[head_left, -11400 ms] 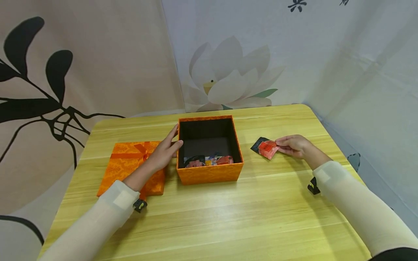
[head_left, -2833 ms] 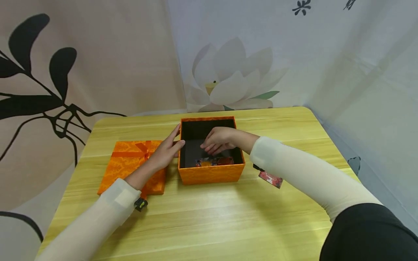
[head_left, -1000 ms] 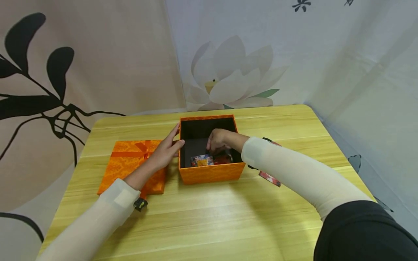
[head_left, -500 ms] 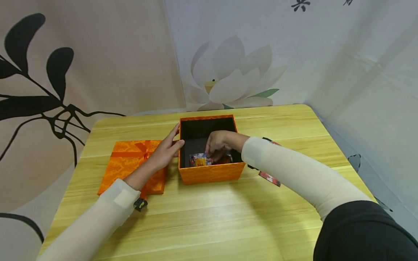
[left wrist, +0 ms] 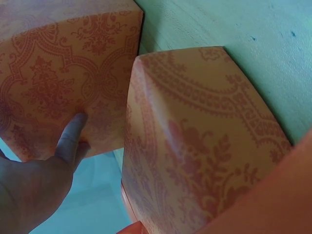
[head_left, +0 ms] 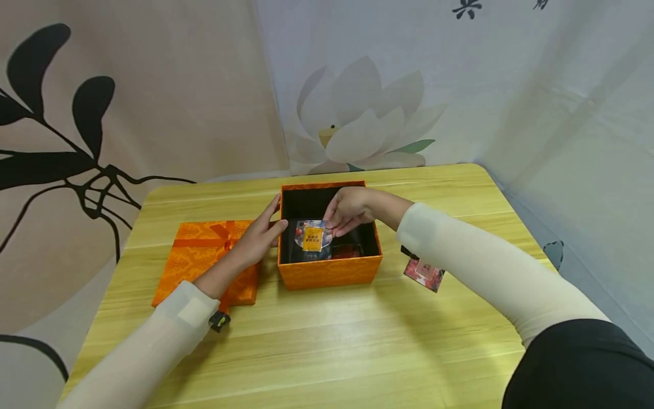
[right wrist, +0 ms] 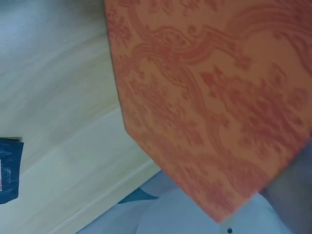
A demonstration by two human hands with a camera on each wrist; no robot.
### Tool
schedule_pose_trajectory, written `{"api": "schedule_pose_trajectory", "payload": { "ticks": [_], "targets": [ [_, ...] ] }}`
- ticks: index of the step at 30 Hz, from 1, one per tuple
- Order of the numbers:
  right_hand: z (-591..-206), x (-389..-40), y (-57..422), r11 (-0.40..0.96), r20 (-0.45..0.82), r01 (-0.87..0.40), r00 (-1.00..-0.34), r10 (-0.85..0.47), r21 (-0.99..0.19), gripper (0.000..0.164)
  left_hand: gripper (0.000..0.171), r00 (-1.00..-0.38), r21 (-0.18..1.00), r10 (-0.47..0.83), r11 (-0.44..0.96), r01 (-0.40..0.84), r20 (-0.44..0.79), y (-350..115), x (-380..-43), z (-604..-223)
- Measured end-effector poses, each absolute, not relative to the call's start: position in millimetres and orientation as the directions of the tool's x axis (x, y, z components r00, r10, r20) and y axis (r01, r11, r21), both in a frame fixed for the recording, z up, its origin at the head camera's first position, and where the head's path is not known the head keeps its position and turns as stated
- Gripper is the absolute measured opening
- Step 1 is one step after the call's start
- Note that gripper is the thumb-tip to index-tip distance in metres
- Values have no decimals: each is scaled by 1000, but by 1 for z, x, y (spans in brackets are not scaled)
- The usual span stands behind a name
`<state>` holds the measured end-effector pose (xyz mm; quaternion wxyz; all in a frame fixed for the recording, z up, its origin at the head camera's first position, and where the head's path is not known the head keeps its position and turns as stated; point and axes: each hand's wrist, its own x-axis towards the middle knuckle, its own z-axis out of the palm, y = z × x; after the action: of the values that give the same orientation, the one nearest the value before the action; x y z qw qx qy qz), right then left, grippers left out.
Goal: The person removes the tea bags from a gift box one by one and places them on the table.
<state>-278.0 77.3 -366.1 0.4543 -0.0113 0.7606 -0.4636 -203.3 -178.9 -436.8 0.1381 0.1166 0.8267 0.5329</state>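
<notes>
An orange patterned box (head_left: 329, 275) with a black inside stands on the table. My left hand (head_left: 258, 238) rests against its left wall, thumb at the rim; in the left wrist view the fingers (left wrist: 70, 139) touch the patterned side. My right hand (head_left: 353, 209) reaches over the right wall and pinches the corner of a small blue-purple sachet (head_left: 313, 237) with a yellow label, held up inside the box. A dark and red sachet (head_left: 347, 251) lies lower in the box. In the right wrist view the box wall hides most of the right hand.
The orange lid (head_left: 196, 258) with a ribbon bow lies left of the box, under the left forearm. On the right, a red sachet (head_left: 425, 275) lies partly beneath the right forearm. The right wrist view shows a dark blue sachet (right wrist: 9, 170) on the table.
My right hand has risen from the bottom of the box, lifting the blue-purple sachet with it. Earlier it laid packets on the table at right. The left hand stays at the box.
</notes>
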Motion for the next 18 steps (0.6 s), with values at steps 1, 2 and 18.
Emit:
{"api": "schedule_pose_trajectory", "payload": {
  "ticks": [1,2,18],
  "targets": [
    [-364,-278,80,562,-675,403,-588,-446,-722,14,71,-935,913,340,406,44,-106,-179,-203,-437],
    [-361,-278,83,553,-669,403,-588,-454,-729,15,71,-935,912,338,408,43,-107,-179,-203,-437],
    [-327,-274,178,323,-565,464,-668,-484,-825,12,73,-937,905,331,423,40,-114,-178,-204,-436]
  ]
}}
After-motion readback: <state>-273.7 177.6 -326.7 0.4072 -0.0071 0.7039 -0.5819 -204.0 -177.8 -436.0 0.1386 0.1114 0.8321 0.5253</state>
